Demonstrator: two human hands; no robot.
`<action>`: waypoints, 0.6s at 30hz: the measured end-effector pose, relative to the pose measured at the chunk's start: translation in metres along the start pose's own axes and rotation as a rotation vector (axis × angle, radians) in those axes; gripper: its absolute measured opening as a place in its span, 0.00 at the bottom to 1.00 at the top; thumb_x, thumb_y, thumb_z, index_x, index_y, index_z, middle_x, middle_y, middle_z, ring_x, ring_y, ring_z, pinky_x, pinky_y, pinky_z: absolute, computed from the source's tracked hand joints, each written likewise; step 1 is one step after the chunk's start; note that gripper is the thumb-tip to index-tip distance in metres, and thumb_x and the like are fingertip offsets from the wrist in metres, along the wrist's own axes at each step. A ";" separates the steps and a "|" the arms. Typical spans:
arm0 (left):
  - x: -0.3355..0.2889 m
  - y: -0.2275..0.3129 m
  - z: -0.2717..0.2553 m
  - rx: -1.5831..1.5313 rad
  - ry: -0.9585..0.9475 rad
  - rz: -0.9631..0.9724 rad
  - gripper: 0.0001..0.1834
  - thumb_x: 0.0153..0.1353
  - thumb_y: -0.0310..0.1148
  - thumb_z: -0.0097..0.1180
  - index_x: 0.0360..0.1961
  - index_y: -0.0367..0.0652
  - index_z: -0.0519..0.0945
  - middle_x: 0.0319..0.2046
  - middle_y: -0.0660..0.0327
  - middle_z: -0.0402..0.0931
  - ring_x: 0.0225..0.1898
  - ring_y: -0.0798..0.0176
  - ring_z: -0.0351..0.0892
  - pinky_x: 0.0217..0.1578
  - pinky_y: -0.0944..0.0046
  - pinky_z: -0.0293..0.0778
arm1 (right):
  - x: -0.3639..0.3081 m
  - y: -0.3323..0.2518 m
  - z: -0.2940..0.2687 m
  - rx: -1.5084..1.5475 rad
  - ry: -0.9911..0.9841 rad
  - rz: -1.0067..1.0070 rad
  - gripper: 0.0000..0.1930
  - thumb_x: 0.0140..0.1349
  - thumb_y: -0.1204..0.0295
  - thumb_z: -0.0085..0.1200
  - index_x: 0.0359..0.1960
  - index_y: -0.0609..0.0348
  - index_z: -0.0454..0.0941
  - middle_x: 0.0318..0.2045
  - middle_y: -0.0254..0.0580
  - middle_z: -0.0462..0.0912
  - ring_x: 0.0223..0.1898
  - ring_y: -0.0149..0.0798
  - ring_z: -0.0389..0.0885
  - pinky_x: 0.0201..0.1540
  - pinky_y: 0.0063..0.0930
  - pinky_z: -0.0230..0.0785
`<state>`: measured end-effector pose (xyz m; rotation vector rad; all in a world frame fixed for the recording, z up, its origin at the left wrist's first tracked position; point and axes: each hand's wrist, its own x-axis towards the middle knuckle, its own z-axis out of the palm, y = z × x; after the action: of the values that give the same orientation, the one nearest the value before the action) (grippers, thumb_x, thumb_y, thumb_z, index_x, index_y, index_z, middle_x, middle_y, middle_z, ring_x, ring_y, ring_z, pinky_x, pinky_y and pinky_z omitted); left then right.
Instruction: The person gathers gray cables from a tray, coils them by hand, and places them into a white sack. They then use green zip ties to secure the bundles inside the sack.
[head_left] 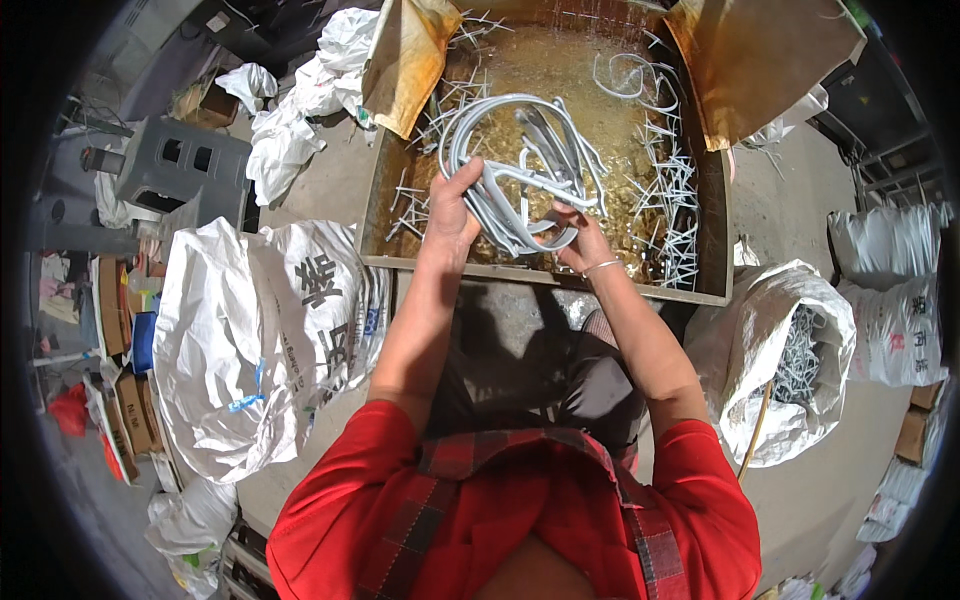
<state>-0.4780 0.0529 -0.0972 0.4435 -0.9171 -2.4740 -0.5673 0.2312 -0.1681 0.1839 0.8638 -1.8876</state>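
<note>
Both of my hands hold up a bundle of curved grey plastic pieces (493, 208) over a metal tank (545, 277) of shallow, brownish water. My left hand (455, 212) is closed round the left side of the bundle, its thumb lying on top. On the lower right of the bundle, the fingers of my right hand (585, 240) grip a curved end; a bracelet circles that wrist. Thin grey branched plastic scraps (665, 205) lie along the tank's sides. Another looped grey piece (625, 78) sits in the water at the far right.
Rust-stained panels (410, 65) flank the tank's far part. To the left stands a large white woven sack (215, 350); on the right, an open white sack (740, 390) holds grey scraps (797, 355). A grey machine housing (185, 165) is farther left.
</note>
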 end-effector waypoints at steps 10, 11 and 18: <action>0.012 -0.002 -0.009 -0.072 0.059 -0.035 0.10 0.58 0.35 0.56 0.35 0.40 0.78 0.25 0.60 0.79 0.25 0.61 0.80 0.29 0.57 0.80 | 0.002 -0.015 0.016 -0.274 0.189 -0.260 0.13 0.47 0.84 0.50 0.37 0.65 0.67 0.27 0.41 0.73 0.26 0.38 0.78 0.24 0.29 0.77; 0.013 -0.002 -0.009 -0.086 0.081 -0.047 0.11 0.58 0.36 0.56 0.35 0.39 0.78 0.25 0.60 0.79 0.25 0.62 0.80 0.30 0.58 0.80 | -0.001 -0.017 0.019 -0.310 0.196 -0.258 0.13 0.47 0.85 0.50 0.37 0.65 0.67 0.27 0.42 0.73 0.24 0.38 0.77 0.23 0.30 0.77; 0.016 -0.014 -0.003 -0.122 0.076 -0.113 0.15 0.60 0.38 0.53 0.41 0.37 0.77 0.32 0.59 0.79 0.29 0.64 0.77 0.33 0.60 0.77 | -0.002 -0.038 0.014 -0.407 0.222 -0.320 0.10 0.48 0.88 0.45 0.35 0.79 0.67 0.28 0.54 0.75 0.28 0.49 0.81 0.23 0.34 0.77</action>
<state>-0.4944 0.0527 -0.1111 0.5571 -0.7243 -2.5779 -0.5951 0.2332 -0.1385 0.0027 1.4806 -1.9566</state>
